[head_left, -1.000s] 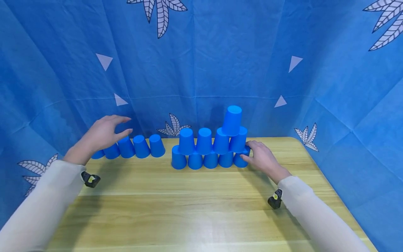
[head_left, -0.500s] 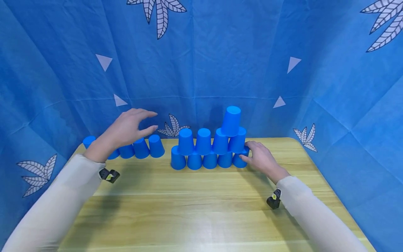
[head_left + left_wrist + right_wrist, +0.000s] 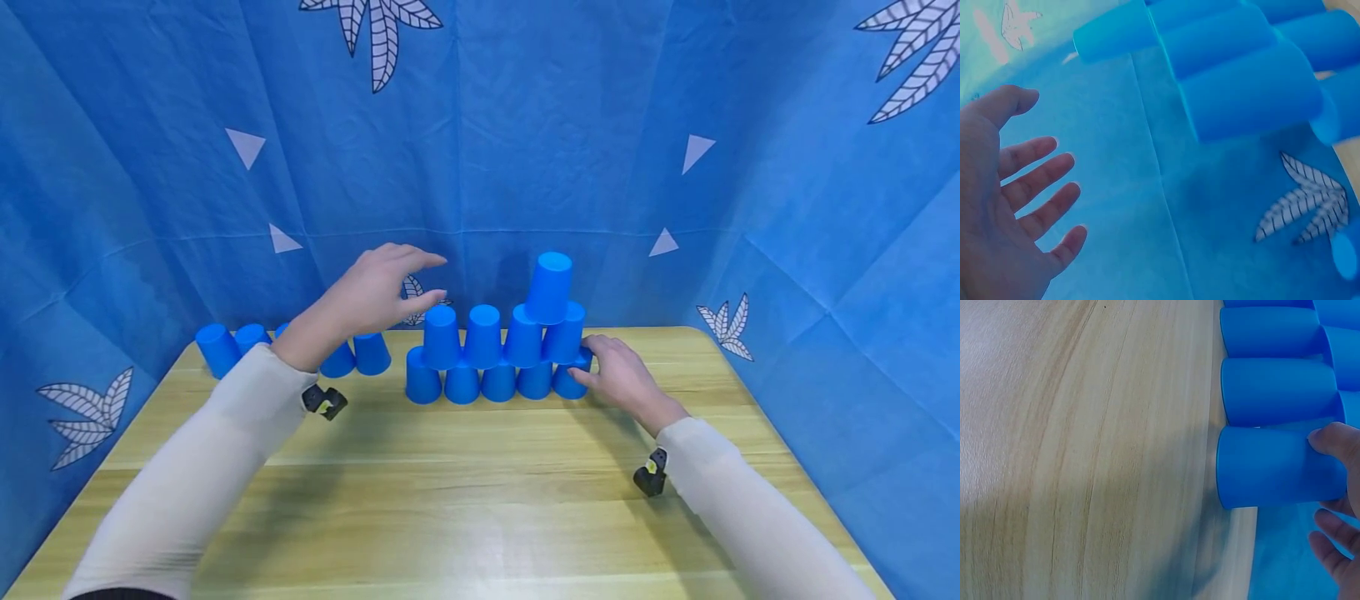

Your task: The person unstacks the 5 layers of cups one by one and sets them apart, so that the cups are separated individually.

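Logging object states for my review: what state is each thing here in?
Top cup: upside down, stacked
Second-row cups: four, upside down, stacked
Bottom-row cups: five, upside down
Separate cups at left: upside down, partly hidden
Left grip: relaxed, holding nothing
Right grip: holding the right-end bottom cup
Blue cloth: hanging, creased

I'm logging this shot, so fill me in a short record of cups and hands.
Stack: upside-down blue cups; five at bottom, four above, one on top
Top cup: straddles the second row's two rightmost cups
Loose cups: row left of the stack, partly hidden
Left hand: open, near the stack's left end, holding nothing
Right hand: grips the bottom row's right end cup
Surface: wood-grain table
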Motion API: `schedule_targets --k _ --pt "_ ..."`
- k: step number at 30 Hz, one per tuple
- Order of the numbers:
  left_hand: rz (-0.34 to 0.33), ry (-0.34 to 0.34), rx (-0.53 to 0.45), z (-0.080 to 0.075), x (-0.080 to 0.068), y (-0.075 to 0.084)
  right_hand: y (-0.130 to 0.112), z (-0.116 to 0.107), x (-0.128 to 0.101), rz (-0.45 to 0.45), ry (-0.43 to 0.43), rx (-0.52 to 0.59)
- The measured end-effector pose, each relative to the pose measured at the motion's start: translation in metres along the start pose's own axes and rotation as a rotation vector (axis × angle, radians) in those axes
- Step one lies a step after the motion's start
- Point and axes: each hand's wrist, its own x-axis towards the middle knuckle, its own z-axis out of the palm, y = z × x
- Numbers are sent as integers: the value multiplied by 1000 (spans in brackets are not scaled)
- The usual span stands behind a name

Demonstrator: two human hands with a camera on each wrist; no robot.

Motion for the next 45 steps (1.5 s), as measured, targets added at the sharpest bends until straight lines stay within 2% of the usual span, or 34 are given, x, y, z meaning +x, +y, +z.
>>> schedule_targets --k 7,18,27,31,37,45 --pt "14 -12 2 7 20 23 0 1 0 -9 -2 -12" --pt "21 -42 -24 16 48 52 1 0 2 -55 42 -3" --pt "20 -55 -2 26 71 77 2 -2 2 3 -17 13" --pt "18 -54 5 30 77 83 1 -3 2 18 -32 21" --pt "13 -69 17 35 90 89 -1 -3 0 -22 14 0" --pt "8 -80 102 40 107 97 -5 -4 1 -44 45 -7"
